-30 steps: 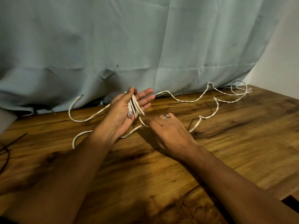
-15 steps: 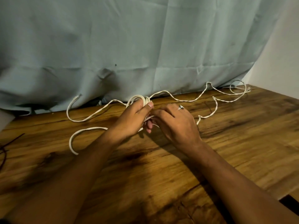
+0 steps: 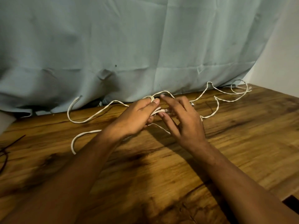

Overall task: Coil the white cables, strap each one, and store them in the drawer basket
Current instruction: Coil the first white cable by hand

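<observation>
Pale blue-green cloth (image 3: 145, 46) hangs behind a wooden tabletop (image 3: 242, 143), with a bare wall (image 3: 283, 54) at far right. From my remote seat I see both bare forearms reaching forward to the middle of the tabletop. My left hand (image 3: 135, 117) is clenched round a small bundle of loops of white cable (image 3: 90, 118), thumb pressed over the top of them. My right hand (image 3: 182, 120) sits just beside it, fingers spread and fairly straight, gripping nothing I can make out; whether a fingertip touches a strand is blurred. Loose cable trails left in two wide bends and right in a long kinked run to the far corner. A thin dark cord (image 3: 4, 152) lies at the left edge. I judge this to be the coiling step, early on: most of the cable is unwound, and no strap or drawer basket is in view. Next, the right hand must catch the loose run and lay another loop into the left hand's grip without letting the bundle spring apart.
</observation>
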`<control>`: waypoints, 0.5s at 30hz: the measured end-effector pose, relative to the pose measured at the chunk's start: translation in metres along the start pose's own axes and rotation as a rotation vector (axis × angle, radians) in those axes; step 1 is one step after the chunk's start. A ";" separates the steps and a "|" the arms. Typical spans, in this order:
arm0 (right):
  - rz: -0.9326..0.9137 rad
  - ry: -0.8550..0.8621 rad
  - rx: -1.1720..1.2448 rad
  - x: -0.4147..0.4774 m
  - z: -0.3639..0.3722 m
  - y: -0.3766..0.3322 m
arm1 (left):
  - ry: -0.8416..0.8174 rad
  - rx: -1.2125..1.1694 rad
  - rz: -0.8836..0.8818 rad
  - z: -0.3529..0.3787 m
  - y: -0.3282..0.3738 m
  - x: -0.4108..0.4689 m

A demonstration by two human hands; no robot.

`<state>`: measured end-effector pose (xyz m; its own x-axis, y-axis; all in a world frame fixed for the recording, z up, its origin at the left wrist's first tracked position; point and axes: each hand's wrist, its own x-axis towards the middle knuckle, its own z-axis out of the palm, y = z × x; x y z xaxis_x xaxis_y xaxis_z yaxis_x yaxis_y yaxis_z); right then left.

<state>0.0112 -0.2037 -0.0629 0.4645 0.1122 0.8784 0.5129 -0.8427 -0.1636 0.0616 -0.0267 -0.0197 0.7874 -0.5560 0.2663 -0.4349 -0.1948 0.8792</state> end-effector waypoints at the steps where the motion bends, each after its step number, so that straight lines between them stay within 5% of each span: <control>1: 0.014 -0.014 0.030 0.000 0.000 -0.001 | -0.003 0.035 0.009 -0.001 0.002 -0.001; 6: 0.037 -0.170 0.143 -0.003 -0.003 -0.001 | -0.115 0.097 0.051 -0.001 0.019 -0.005; 15: 0.101 -0.246 0.152 -0.011 -0.005 -0.009 | -0.273 0.004 -0.183 0.000 0.023 -0.011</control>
<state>-0.0025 -0.2000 -0.0691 0.6698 0.1719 0.7224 0.5490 -0.7697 -0.3258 0.0428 -0.0251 -0.0022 0.7065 -0.7076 -0.0120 -0.2992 -0.3140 0.9010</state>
